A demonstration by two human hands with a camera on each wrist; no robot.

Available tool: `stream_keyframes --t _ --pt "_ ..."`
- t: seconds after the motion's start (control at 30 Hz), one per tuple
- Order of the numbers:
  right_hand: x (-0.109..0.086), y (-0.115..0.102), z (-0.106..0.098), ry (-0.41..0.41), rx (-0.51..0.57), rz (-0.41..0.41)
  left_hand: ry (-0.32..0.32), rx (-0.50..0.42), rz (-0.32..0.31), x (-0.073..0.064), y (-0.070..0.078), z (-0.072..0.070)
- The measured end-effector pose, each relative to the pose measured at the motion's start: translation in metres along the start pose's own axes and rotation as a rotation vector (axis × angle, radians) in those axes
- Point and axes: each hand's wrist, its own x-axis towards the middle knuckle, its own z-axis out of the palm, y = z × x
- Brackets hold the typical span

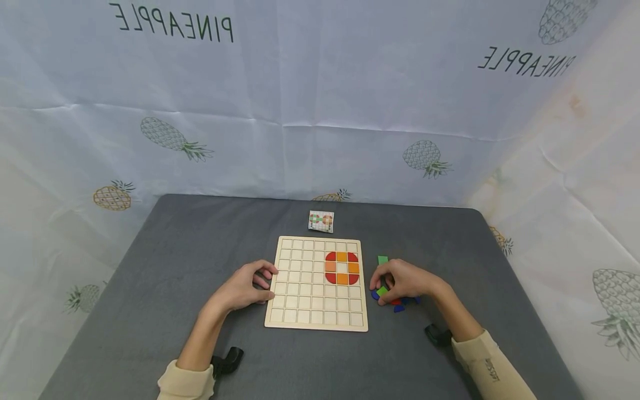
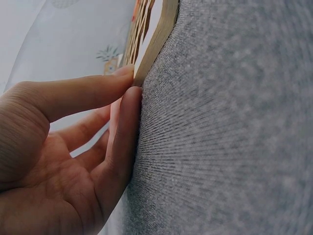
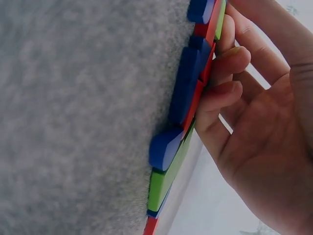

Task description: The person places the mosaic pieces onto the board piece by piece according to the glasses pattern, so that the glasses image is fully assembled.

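A pale wooden grid board (image 1: 302, 303) lies on the dark grey table, with red and orange pieces (image 1: 342, 279) forming a rounded ring on its right side. My left hand (image 1: 245, 286) holds the board's left edge; in the left wrist view the thumb lies on its rim (image 2: 155, 46), with another finger low beside it. To the board's right, my right hand (image 1: 407, 279) reaches over a small heap of blue, red and green pieces. Its thumb and index finger pinch a light green piece (image 1: 382, 291). Blue pieces (image 3: 185, 85) lie under the curled fingers in the right wrist view.
A small printed pattern card (image 1: 321, 221) lies behind the board. Another green piece (image 1: 382, 259) is just beyond the right hand. Black wrist mounts (image 1: 229, 360) stick out by both forearms. A white curtain with pineapple prints (image 1: 310, 83) hangs behind the table (image 1: 200, 233).
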Motion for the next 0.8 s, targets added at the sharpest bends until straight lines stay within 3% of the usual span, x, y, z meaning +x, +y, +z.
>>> stream_keyframes --t 0.27,0.8 --pt "0.0000 0.0012 -0.0007 0.010 -0.008 0.024 -0.004 -0.001 0.010 -0.0001 -0.0011 0.0005" --pt "-0.0003 0.0068 -0.0016 0.003 -0.026 -0.037 0.002 0.008 0.002 0.0002 -0.0012 0.0000"
